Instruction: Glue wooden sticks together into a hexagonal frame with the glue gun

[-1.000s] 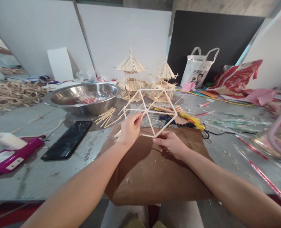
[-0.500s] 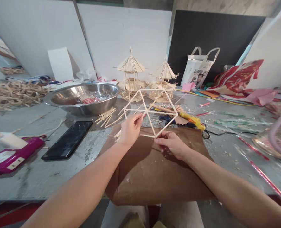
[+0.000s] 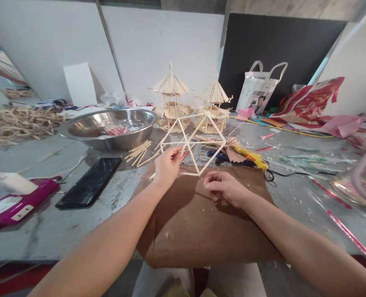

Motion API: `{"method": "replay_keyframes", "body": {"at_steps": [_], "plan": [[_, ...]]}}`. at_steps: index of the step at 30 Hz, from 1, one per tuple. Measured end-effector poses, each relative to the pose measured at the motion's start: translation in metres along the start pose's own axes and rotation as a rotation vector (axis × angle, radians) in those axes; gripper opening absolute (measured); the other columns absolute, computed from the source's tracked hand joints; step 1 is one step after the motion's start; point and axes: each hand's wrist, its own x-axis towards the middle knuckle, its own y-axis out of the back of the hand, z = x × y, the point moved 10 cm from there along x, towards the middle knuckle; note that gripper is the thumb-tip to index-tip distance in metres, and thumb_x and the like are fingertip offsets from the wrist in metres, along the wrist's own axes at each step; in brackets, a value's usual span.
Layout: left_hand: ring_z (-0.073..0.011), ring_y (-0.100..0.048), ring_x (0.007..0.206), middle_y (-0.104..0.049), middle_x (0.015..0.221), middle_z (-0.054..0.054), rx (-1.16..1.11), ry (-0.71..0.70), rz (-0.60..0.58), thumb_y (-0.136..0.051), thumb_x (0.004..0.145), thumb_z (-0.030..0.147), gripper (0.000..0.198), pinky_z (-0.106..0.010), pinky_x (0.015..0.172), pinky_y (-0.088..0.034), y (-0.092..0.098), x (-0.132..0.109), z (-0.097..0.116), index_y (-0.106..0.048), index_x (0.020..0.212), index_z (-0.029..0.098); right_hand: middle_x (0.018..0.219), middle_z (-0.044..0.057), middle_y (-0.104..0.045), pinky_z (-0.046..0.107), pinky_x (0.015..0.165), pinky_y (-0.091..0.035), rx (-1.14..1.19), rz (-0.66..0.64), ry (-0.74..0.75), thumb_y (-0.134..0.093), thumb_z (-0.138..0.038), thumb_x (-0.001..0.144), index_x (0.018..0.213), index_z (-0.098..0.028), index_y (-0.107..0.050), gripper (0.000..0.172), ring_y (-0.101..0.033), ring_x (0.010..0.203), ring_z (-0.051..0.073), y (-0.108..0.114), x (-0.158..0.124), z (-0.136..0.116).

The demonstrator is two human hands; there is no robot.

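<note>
A hexagonal frame of thin pale wooden sticks (image 3: 206,143), with spokes meeting at its middle, is held tilted above the table. My left hand (image 3: 168,165) pinches it near the centre, thumb and index finger closed on the sticks. Just right of the frame's lowest corner is my right hand (image 3: 222,187), apart from it by a small gap. Its fingers are curled with the tips close together; whether anything tiny is between them I cannot make out. A brown sheet (image 3: 198,231) lies beneath both hands.
Two stick pagoda models (image 3: 171,88) stand behind the frame. To the left are a steel basin (image 3: 108,140), loose sticks (image 3: 138,152), a black phone (image 3: 89,183) and a purple power strip (image 3: 24,202). A yellow glue gun (image 3: 251,156) lies at right, near a clear jug (image 3: 353,181).
My right hand has let go of the frame's lower corner and moved slightly right. The frame has shifted a little left, still in my left hand.
</note>
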Motion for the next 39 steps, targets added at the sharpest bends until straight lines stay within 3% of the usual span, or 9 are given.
{"method": "replay_keyframes", "body": {"at_steps": [4,9,14,19,24,33,36,39], "plan": [[-0.0129,-0.061,0.072,-0.066,0.083,-0.005,-0.114,0.007,-0.04,-0.051,0.075,0.023,0.019,-0.024,0.067,-0.049,-0.005,-0.002,0.002,-0.059,0.089,0.014,0.049,-0.005,-0.051,0.019,0.038,-0.029,0.043,0.017,0.053,-0.061,-0.022,0.063,0.064,-0.016,-0.053,0.01,-0.042,0.036,0.005,0.005,-0.003,-0.01],[-0.012,-0.06,0.073,-0.065,0.086,-0.005,-0.194,-0.057,-0.093,-0.051,0.076,0.023,0.016,-0.023,0.066,-0.05,-0.013,-0.012,0.023,-0.059,0.087,0.015,0.049,-0.004,-0.051,0.019,0.036,-0.03,-0.025,0.127,-0.018,-0.057,-0.033,0.068,0.062,-0.017,-0.054,0.017,-0.042,0.036,0.005,0.015,0.0,-0.002],[-0.0114,-0.06,0.072,-0.064,0.081,-0.004,-0.166,-0.164,-0.151,-0.049,0.077,0.022,0.016,-0.022,0.065,-0.049,-0.023,-0.025,0.045,-0.059,0.088,0.016,0.047,-0.002,-0.052,0.019,0.035,-0.031,-0.149,0.04,-0.095,-0.052,-0.044,0.07,0.063,-0.015,-0.056,0.031,-0.041,0.034,0.006,0.002,0.003,0.01],[-0.0122,-0.059,0.074,-0.063,0.08,-0.003,-0.089,-0.268,-0.223,-0.047,0.078,0.022,0.016,-0.023,0.068,-0.048,-0.034,-0.035,0.058,-0.058,0.089,0.018,0.05,-0.004,-0.051,0.018,0.04,-0.031,-0.154,-0.05,-0.139,-0.064,-0.041,0.06,0.063,-0.014,-0.055,0.028,-0.041,0.04,0.005,-0.012,-0.003,0.01],[-0.0124,-0.058,0.077,-0.063,0.082,-0.004,-0.073,-0.327,-0.253,-0.046,0.079,0.019,0.015,-0.024,0.069,-0.047,-0.035,-0.039,0.069,-0.058,0.088,0.017,0.051,-0.006,-0.047,0.019,0.043,-0.029,-0.262,-0.11,-0.109,-0.065,-0.035,0.061,0.063,-0.015,-0.056,0.022,-0.038,0.044,0.004,-0.016,-0.005,0.007],[-0.0132,-0.058,0.077,-0.063,0.081,-0.005,-0.067,-0.34,-0.268,-0.045,0.08,0.022,0.016,-0.026,0.069,-0.047,-0.038,-0.04,0.067,-0.059,0.088,0.018,0.049,-0.005,-0.05,0.02,0.044,-0.033,-0.34,-0.066,-0.123,-0.057,-0.024,0.064,0.07,-0.017,-0.057,0.009,-0.042,0.044,0.007,-0.004,0.0,0.018],[-0.013,-0.058,0.077,-0.063,0.081,-0.004,-0.061,-0.343,-0.264,-0.045,0.08,0.021,0.016,-0.025,0.069,-0.047,-0.037,-0.04,0.067,-0.058,0.089,0.018,0.044,-0.006,-0.047,0.019,0.039,-0.03,-0.345,0.011,-0.109,-0.053,-0.022,0.065,0.064,-0.017,-0.053,0.005,-0.039,0.038,0.006,0.003,0.001,0.015],[-0.0124,-0.058,0.075,-0.063,0.08,-0.004,-0.056,-0.351,-0.258,-0.046,0.079,0.02,0.015,-0.025,0.069,-0.046,-0.035,-0.04,0.068,-0.058,0.088,0.018,0.04,-0.007,-0.041,0.019,0.036,-0.028,-0.271,0.069,-0.037,-0.05,-0.022,0.065,0.054,-0.018,-0.045,0.013,-0.035,0.034,0.005,0.007,0.002,0.006]]}}
